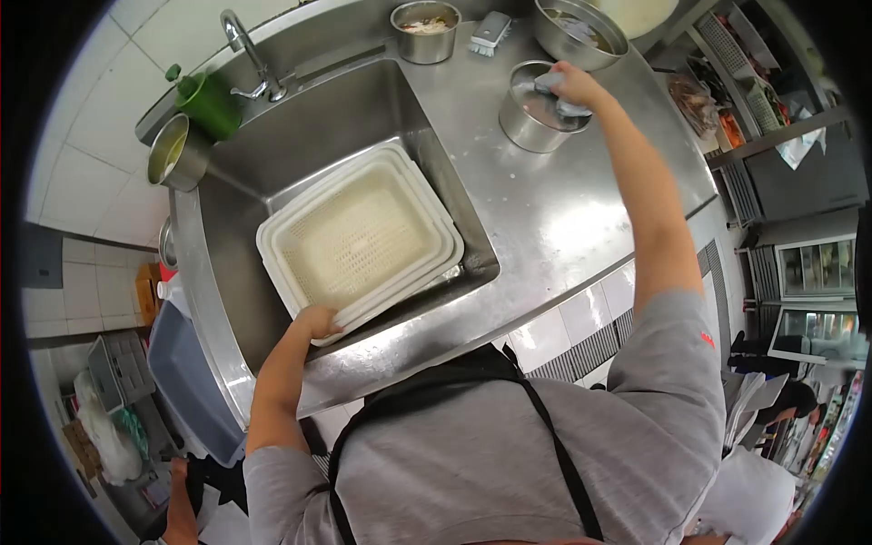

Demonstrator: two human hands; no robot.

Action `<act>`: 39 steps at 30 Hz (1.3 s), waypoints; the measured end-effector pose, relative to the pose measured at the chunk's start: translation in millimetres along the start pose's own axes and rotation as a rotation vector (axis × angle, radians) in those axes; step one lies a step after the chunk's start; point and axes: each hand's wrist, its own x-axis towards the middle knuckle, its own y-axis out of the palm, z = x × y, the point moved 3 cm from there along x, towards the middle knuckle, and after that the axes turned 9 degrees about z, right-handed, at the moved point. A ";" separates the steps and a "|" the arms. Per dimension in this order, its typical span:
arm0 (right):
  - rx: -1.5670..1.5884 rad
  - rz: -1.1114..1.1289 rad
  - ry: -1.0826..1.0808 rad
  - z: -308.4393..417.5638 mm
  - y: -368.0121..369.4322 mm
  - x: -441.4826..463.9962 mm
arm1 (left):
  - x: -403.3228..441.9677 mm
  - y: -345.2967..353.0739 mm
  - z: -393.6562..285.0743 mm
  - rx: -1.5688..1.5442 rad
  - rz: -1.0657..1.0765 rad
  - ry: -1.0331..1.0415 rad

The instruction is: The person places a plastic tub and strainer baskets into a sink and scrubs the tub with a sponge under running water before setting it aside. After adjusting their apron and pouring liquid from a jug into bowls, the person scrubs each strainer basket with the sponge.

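White plastic baskets (359, 245) with perforated bottoms sit stacked at a slant in the steel sink (222, 245). My left hand (318, 323) is closed around the near left corner of their rim. Over on the counter, my right hand (576, 87) grips a pale grey cloth (549, 82) at the right rim of a round steel pot (534, 136). Part of the cloth hangs below the fingers. Liquid seems to be in the pot, though its contents are partly hidden by the hand and cloth.
Behind that pot stands a larger steel bowl (604, 56). A scrub brush (490, 32) and a small pot (425, 45) of scraps are farther back. Left of the faucet (243, 45) are a green container (211, 104) and another steel pot (186, 154). A blue-grey tub (186, 381) stands left of the sink.
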 end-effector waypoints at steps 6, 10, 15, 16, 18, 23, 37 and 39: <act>-0.081 0.058 0.071 5.3 45.2 13.7 | 2.2 -0.6 6.8 0.111 -0.102 0.114; -0.344 0.278 0.141 9.1 69.1 15.4 | -58.6 -40.3 -20.8 0.010 -0.281 0.116; -0.379 0.336 0.020 -5.6 87.4 29.7 | -114.1 -76.2 -29.4 -0.318 -0.687 0.178; -0.307 0.324 0.019 -3.0 88.8 29.5 | -120.2 -87.0 -28.2 -0.505 -0.830 0.167; -0.240 0.323 0.014 5.6 87.7 24.7 | -120.9 -100.6 -20.5 -0.802 -1.007 0.142; -0.484 0.242 -0.013 -2.7 73.2 13.2 | -118.1 -134.2 -14.3 -0.752 -1.163 0.090; -0.362 0.621 0.145 40.3 69.1 -4.9 | -66.1 -64.5 27.0 -1.188 -1.091 0.044; -0.557 0.770 0.075 23.3 90.1 18.9 | -62.6 -61.5 28.3 -1.292 -1.087 0.068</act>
